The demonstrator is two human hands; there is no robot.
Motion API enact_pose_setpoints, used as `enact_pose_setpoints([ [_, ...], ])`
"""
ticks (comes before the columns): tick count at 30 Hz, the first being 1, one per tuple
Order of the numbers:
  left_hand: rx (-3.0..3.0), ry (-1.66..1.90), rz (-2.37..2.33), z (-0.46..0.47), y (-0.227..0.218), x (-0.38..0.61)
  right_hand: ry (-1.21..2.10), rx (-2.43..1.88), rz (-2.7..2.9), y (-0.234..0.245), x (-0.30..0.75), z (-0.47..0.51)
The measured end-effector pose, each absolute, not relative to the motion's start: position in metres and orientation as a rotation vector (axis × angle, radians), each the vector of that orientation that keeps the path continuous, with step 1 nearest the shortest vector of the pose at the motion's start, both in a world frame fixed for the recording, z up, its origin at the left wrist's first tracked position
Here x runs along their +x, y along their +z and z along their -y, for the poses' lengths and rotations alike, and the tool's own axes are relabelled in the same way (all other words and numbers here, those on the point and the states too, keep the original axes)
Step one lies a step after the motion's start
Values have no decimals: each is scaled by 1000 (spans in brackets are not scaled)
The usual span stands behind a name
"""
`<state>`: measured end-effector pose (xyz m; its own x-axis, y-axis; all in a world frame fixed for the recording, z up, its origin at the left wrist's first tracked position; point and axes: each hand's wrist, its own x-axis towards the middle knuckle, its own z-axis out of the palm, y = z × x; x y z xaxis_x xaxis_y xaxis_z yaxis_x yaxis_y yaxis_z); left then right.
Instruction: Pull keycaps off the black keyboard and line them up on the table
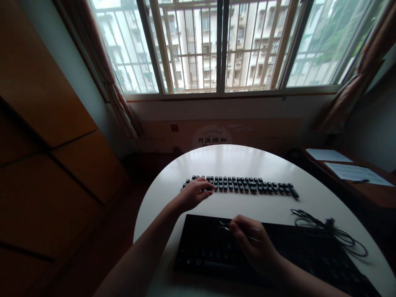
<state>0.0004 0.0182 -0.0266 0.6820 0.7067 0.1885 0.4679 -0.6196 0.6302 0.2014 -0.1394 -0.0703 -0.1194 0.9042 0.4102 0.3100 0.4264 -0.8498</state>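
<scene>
A black keyboard base [216, 251] with its keys taken off lies at the near edge of a round white table [241, 161]. Beyond it, several black keycaps [247, 184] are laid out in rows. My left hand [194, 193] reaches to the left end of those rows, fingers curled down onto the caps; whether it grips one is hidden. My right hand [252, 243] rests over the keyboard base, closed on a thin metal wire tool [227, 226] whose tip points left.
The keyboard's black cable [328, 227] lies coiled on the table's right side. A wooden side desk with papers [355, 173] stands to the right, a wooden cabinet [46, 123] to the left. A barred window [219, 45] and a cardboard box [213, 138] are behind the table.
</scene>
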Motion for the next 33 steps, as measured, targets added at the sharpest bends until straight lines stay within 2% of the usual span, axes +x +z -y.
enact_pose_setpoints([
  [33,2399,683,-916,-24,-35,-1,760,-1080,1674,-73,202,141],
])
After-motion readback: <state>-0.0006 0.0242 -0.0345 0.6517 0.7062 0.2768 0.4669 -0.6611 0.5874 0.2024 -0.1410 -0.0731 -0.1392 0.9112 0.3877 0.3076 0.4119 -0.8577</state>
